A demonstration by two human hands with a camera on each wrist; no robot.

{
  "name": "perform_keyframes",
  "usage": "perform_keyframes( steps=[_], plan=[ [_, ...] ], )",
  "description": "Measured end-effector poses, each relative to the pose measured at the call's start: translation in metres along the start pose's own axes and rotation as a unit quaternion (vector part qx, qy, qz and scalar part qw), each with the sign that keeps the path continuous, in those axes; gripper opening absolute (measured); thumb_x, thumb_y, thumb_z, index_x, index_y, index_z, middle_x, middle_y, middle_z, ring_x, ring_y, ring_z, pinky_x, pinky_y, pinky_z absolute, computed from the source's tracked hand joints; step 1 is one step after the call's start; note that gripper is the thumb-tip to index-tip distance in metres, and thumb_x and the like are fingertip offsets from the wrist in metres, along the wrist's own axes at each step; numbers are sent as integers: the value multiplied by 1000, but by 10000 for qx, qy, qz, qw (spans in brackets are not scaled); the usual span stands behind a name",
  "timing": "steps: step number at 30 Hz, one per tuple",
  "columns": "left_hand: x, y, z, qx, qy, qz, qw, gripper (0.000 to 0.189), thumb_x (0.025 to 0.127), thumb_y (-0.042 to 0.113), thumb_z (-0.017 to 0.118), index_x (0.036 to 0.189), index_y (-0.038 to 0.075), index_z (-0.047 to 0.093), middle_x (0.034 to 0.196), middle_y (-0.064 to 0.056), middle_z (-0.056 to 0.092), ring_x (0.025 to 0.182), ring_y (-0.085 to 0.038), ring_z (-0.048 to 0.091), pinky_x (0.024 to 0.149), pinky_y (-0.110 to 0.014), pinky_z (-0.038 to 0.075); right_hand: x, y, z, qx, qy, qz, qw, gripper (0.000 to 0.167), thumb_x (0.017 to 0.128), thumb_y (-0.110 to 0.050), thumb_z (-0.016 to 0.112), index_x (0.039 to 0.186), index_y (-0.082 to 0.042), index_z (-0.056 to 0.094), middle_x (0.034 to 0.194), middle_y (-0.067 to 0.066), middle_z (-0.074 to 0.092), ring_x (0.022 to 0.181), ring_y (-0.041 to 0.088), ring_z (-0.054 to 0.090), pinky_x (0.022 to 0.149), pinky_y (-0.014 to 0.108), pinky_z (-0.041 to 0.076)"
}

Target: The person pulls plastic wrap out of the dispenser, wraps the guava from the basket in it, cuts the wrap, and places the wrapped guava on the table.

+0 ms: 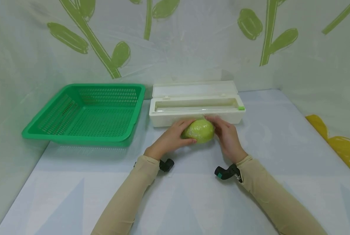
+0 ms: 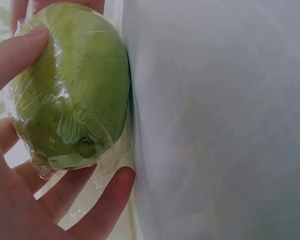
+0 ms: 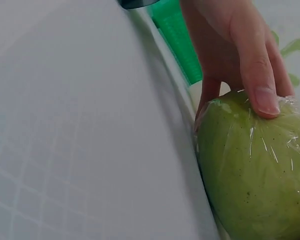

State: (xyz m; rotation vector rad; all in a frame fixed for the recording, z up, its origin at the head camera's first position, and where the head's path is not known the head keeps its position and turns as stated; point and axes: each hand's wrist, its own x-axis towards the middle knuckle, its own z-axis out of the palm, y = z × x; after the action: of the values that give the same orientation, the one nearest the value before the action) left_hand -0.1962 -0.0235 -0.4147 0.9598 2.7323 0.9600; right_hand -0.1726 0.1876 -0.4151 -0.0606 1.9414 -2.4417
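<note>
A green mango (image 1: 202,131) in clear plastic wrap (image 2: 65,92) lies between both hands, just in front of the white dispenser box. My left hand (image 1: 175,138) grips its left side, thumb (image 3: 266,101) pressed on the wrapped skin and fingers spread around the far side and end. From the right, my right hand (image 1: 226,138) bends its fingers around the mango's far right side, where loose film stands up at the fingertips. The right wrist view shows the left hand on the mango; the right hand's grip is hidden there. Wrinkles and shiny folds run across the film.
The white wrap dispenser (image 1: 197,119) stands behind the hands with its lid (image 1: 195,89) raised, a roll inside and a green slider (image 1: 241,108) at its right end. A green plastic basket (image 1: 84,138) stands at the left on the pale table (image 1: 269,137). Leaf-printed sheeting hangs behind.
</note>
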Motion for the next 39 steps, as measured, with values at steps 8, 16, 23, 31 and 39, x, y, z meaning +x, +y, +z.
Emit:
perform_keyframes(
  steps=[8,16,23,31,39],
  plan=[
    [1,1,-1,23,-32,-13,10000,74,76,51,63,138,28,30,133,0,36,120,-16,33,96,-38,33,4,3,-10,604,-128,84,9981,63,94,-52,22,128,-2,41,125,9,52,120,18,41,103,36,22],
    [2,-1,1,77,41,32,10000,74,76,49,65,138,26,32,132,-1,37,119,-16,34,95,-38,33,12,6,-29,1648,-411,950,9809,40,98,-31,32,124,-1,39,126,10,50,118,18,43,101,34,28],
    [0,-1,2,113,-9,113,9999,74,75,51,64,138,29,32,133,-1,36,120,-17,34,96,-38,33,18,11,-22,1243,-476,1312,9824,31,96,-21,43,121,-5,48,120,3,48,109,12,45,91,24,38],
    [0,0,1,241,-4,324,9992,72,75,46,66,137,30,34,135,3,34,121,-16,32,96,-36,33,23,14,-17,768,-1370,1143,9810,37,95,-24,42,127,-6,45,137,6,31,125,18,30,102,32,26],
    [1,1,1,139,-13,265,9996,72,75,47,65,138,31,32,135,3,34,121,-16,31,96,-35,32,18,14,-13,-513,-1304,878,9862,53,91,-42,45,132,-8,41,133,6,38,120,19,36,98,33,31]
  ],
)
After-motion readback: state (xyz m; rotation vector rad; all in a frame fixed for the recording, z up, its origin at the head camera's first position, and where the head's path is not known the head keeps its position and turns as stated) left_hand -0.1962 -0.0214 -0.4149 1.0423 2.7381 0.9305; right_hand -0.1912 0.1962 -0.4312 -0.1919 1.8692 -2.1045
